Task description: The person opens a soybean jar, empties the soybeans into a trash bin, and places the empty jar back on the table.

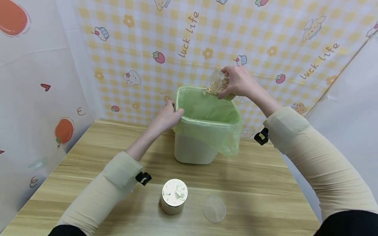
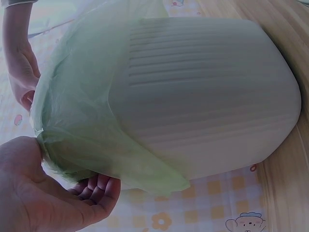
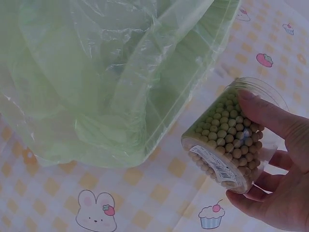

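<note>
Loose lid (image 1: 214,208) beside powder jar (image 1: 174,196), before bin (image 1: 193,149).

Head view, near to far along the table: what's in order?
Clear lid and white-topped jar at the near edge, side by side → bin with green liner → left hand gripping the liner's rim → right hand holding the tilted jar of beans over the bin's far rim.

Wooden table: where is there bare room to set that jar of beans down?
The wooden table is bare left of the white lidded jar, and between the clear round lid and the white bin with green liner. It is crowded at the bin, where both hands work.
</note>
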### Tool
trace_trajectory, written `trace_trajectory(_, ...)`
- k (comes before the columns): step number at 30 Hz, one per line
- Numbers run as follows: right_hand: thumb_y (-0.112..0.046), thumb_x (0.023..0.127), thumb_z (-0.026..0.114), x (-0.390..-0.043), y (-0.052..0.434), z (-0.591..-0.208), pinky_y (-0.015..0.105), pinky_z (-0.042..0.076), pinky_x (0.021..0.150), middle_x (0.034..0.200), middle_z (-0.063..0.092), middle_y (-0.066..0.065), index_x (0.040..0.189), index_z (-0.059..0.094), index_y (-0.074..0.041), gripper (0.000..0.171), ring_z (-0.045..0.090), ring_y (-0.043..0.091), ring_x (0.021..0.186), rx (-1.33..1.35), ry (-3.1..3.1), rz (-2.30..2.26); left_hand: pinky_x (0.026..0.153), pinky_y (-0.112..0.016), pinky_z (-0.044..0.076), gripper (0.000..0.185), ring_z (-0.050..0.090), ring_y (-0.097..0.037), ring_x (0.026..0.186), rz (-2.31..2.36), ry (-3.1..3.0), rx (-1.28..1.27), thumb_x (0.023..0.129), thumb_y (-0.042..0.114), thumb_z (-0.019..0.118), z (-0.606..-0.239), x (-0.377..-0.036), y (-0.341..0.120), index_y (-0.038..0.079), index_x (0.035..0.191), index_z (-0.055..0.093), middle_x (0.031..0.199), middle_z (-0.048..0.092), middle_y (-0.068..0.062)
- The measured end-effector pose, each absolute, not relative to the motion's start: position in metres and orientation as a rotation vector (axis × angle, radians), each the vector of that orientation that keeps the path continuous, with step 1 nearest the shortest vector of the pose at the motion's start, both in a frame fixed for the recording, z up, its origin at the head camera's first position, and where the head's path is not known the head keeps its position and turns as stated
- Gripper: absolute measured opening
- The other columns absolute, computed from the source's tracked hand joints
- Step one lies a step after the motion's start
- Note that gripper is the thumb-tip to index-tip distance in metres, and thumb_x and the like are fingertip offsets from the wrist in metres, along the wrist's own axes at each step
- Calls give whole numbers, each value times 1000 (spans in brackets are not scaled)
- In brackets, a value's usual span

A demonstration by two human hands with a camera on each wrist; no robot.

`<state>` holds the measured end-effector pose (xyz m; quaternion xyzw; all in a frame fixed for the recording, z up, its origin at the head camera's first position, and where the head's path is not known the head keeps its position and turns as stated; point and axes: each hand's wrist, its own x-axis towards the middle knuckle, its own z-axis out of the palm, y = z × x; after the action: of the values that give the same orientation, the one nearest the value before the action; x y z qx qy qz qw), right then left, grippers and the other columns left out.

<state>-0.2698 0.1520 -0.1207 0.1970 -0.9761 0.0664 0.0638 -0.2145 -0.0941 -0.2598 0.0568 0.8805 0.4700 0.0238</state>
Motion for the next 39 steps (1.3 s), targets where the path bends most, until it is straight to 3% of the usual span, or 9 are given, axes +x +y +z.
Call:
trace_trajectory(26, -29, 68, 93, -269, 154, -122, 53, 51, 105, 138, 63, 28, 144, 52, 3, 92, 64, 42, 113, 611, -2941, 144, 79, -36, 47, 65, 52, -28, 102, 1453, 2722, 180, 96, 36, 41, -262, -219, -95, 1, 149, 32, 123, 52, -18)
trace_trajectory(39, -28, 69, 93, -268, 155, -121, 55, 48, 108, 140, 61, 29, 146, 50, 5, 95, 60, 45, 120, 629, -2935, 122, 82, -38, 47, 65, 52, -29, 104, 1461, 2721, 183, 95, 37, 41, -263, -219, -95, 2, 149, 32, 124, 53, -17)
